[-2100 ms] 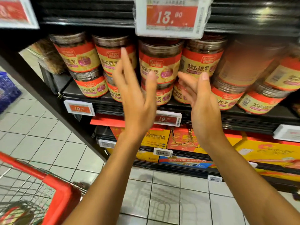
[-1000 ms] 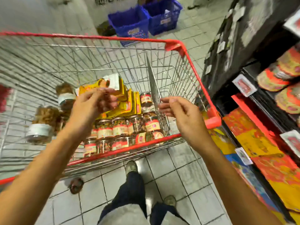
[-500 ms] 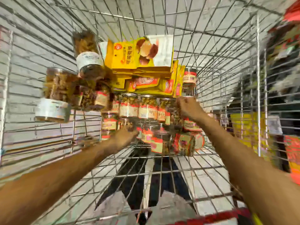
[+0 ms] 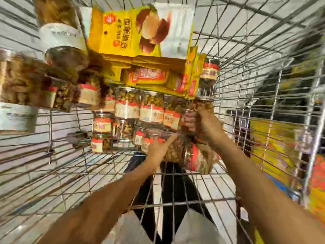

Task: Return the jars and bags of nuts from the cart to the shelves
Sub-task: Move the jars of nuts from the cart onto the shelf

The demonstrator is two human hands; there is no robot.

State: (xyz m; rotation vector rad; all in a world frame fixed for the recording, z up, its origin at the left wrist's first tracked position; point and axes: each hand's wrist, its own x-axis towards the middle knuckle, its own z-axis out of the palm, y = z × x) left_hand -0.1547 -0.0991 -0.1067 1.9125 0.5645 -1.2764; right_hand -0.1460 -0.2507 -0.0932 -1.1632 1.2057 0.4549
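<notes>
I look down into the wire cart [image 4: 246, 95]. Yellow bags of nuts [image 4: 123, 32] are stacked at its far end. In front of them lie rows of small jars with red and cream labels [image 4: 133, 110]. My right hand [image 4: 205, 127] is curled around one of these jars [image 4: 202, 104] at the right end of the row. My left hand [image 4: 158, 150] lies with fingers stretched against the side of another nut jar [image 4: 173, 152] nearer to me. Motion blur hides how firmly it touches the jar.
Larger jars with white labels [image 4: 59, 37] lie at the cart's left. Through the cart's right wall, shelves with yellow and orange boxes [image 4: 274, 147] show. My legs [image 4: 168, 191] and the tiled floor appear under the cart's wire bottom.
I have turned from the shelf to the cart and leaned in. Both hands reached down among the small jars; the right closed around one and the left moved right against another.
</notes>
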